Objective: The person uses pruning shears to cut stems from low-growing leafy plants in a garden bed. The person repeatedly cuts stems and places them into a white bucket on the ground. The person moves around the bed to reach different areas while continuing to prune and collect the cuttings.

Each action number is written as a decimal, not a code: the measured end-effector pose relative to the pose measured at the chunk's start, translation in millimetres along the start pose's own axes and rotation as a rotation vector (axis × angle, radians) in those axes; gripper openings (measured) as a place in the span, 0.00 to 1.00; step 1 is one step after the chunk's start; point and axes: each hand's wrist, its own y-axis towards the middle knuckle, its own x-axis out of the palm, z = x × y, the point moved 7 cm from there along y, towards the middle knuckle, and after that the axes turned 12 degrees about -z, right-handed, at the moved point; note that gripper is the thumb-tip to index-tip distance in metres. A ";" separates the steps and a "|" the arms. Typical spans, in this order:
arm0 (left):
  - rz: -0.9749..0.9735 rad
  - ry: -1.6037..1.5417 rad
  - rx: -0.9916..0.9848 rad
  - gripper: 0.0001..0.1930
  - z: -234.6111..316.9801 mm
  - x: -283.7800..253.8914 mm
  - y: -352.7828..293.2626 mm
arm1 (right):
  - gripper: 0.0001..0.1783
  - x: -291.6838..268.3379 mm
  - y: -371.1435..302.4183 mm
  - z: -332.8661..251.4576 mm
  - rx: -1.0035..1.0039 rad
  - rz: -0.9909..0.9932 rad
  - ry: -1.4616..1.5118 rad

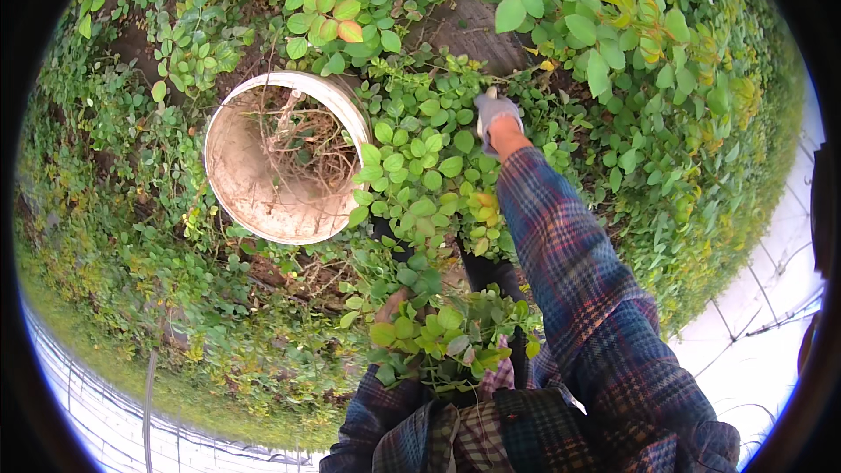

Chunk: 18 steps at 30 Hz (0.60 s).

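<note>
My right hand (498,119), in a pale grey glove, reaches forward into low green foliage. Its fingers look closed beside a thin leafy stem (519,75); what is between them is too small to make out. A bunch of leafy stems (442,333) rests against my front, by my bent left arm (372,407). Of my left hand (392,308), only a brownish patch shows between the leaves, and its fingers are hidden. A white bucket (235,177) lies tipped among the plants on the left, its mouth facing me, with dry twigs (307,144) inside.
Dense leafy plants (604,44) surround me on every side. A dark, flat weathered surface (473,31) shows through the leaves ahead. Dry stems and litter (298,285) lie below the bucket. Pale sheeting with dark lines (745,298) borders the plants at the right.
</note>
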 end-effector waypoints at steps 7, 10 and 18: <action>-0.079 -0.098 -0.024 0.17 3.9 27.8 0.4 | 0.42 -54.6 -78.1 -1.8 -0.330 -0.182 -0.245; 0.055 0.082 -0.006 0.17 4.8 24.7 -2.7 | 0.35 -54.8 -69.2 8.5 -0.189 -0.269 -0.042; -0.050 0.102 0.088 0.18 -7.7 25.9 -0.3 | 0.21 1.7 -105.3 41.1 -0.002 -0.372 0.393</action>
